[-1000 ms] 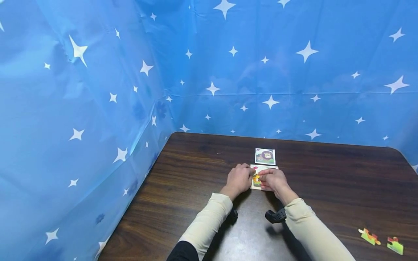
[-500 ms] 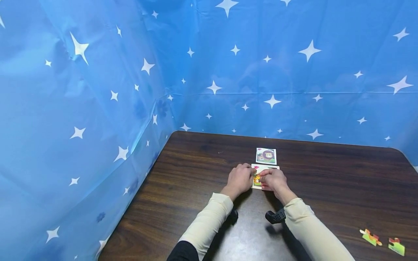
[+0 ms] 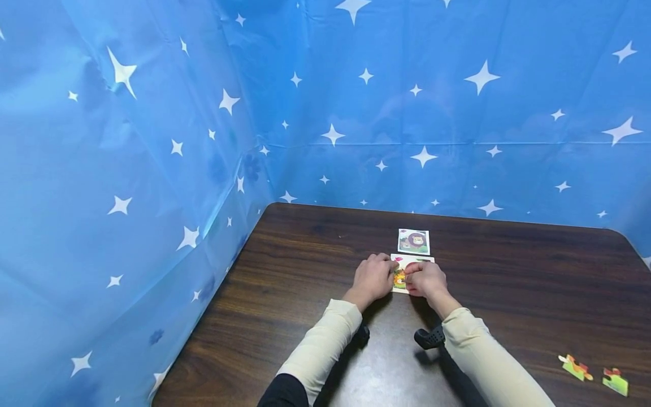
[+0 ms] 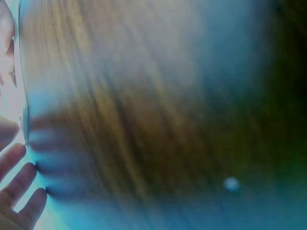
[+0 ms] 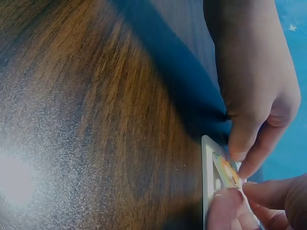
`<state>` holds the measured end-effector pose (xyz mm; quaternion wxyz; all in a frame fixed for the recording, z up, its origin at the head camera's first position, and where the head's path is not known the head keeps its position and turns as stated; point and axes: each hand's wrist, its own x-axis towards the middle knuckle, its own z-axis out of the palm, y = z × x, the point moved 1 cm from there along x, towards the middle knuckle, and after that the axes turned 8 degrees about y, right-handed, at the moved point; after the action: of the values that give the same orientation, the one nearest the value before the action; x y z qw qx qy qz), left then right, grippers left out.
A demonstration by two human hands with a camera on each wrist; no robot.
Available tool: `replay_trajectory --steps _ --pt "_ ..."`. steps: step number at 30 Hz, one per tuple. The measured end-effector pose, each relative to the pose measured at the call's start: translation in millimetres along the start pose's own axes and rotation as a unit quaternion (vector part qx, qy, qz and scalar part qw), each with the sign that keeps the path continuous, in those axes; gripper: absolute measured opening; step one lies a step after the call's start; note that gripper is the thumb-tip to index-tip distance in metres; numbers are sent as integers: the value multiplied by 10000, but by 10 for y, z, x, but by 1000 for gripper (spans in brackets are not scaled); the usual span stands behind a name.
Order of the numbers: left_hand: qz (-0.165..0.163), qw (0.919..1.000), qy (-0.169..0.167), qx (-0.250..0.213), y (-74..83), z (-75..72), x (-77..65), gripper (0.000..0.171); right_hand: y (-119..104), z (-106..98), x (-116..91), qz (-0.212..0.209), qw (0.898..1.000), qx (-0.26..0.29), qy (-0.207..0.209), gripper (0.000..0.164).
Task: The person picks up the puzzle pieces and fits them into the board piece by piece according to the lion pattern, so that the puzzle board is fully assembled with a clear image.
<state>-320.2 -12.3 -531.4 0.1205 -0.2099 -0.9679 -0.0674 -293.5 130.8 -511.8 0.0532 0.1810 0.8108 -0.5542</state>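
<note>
A white-edged puzzle board [image 3: 407, 259] lies flat on the table, partly hidden under both hands. My left hand [image 3: 373, 277] rests at its left edge; in the left wrist view the fingers [image 4: 21, 182] look spread and mostly straight. The right wrist view shows my right hand [image 5: 268, 201] pinching an orange and green puzzle piece [image 5: 229, 172], tilted above the board's pale rim [image 5: 206, 167]. The thumb and index finger [image 5: 242, 136] of the left hand touch near the same spot. Just beyond the board lies a small picture card [image 3: 413, 241] with a lion.
Two loose puzzle pieces, one orange and green [image 3: 576, 367] and one mostly green [image 3: 615, 382], lie at the table's right front. A blue star-patterned curtain [image 3: 356, 113] hangs behind and left of the brown wooden table [image 3: 305, 243].
Hardly anything differs. Both hands stay at the board, with only tiny shifts of the right fingers; the whole view has drifted slightly.
</note>
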Motion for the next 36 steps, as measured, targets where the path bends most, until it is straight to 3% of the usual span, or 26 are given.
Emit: replay_trajectory --steps 9,36 --pt "-116 9994 -288 -153 6 -31 -10 33 -15 -17 -32 -44 9998 -126 163 25" --pt "-147 9989 -439 35 14 -17 3 37 15 -72 -50 -79 9998 -101 133 29"
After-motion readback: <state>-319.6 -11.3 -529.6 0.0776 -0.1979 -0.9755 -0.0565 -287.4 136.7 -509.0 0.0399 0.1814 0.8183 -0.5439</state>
